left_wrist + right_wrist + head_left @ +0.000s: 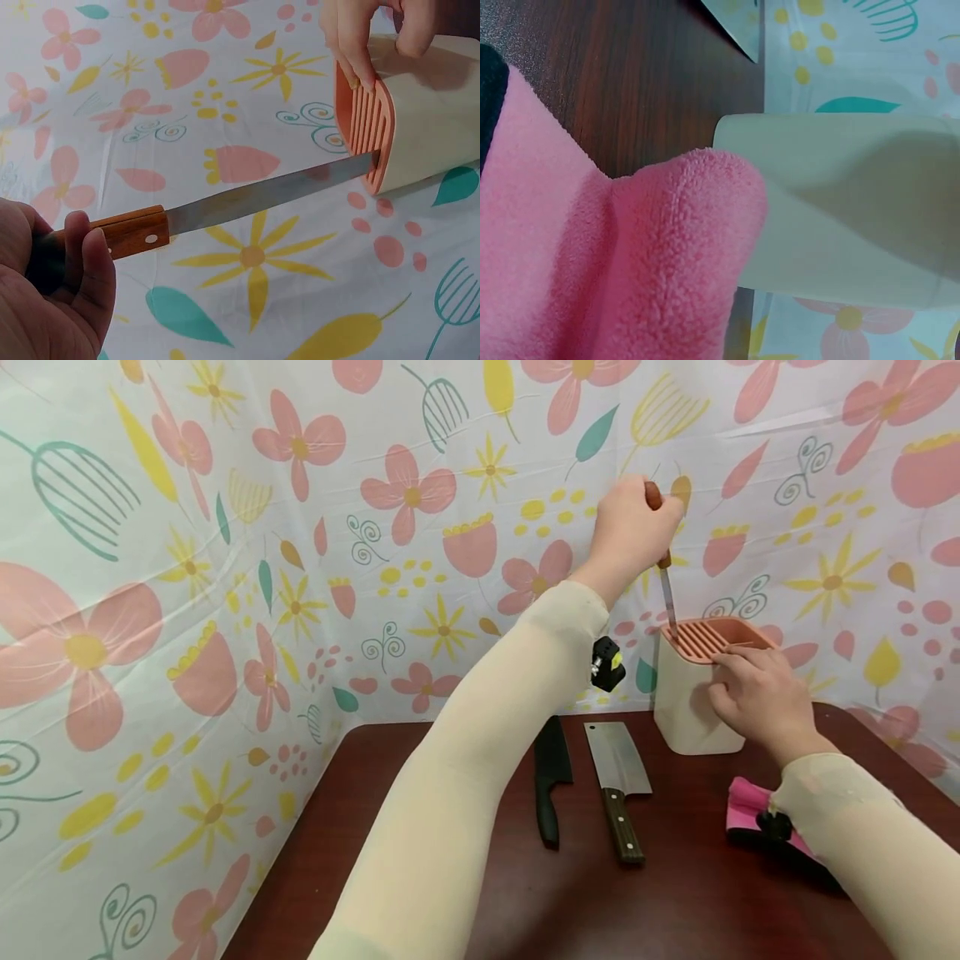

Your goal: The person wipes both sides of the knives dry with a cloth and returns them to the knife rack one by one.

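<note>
My left hand grips the brown wooden handle of a knife, held steeply above the knife block. The blade points down, and its tip enters a slot at the left side of the block's slatted orange top. The block is cream-coloured and stands upright at the back of the table. On its right front, my right hand holds the rim, fingers over the top edge and thumb against the outer wall. In the right wrist view a pink cloth covers the near part, and the right hand is out of sight.
A cleaver with a dark wooden handle and a black knife lie on the dark red table, left of the block. The pink cloth, with a black part, lies below the right wrist. A flowered sheet hangs behind.
</note>
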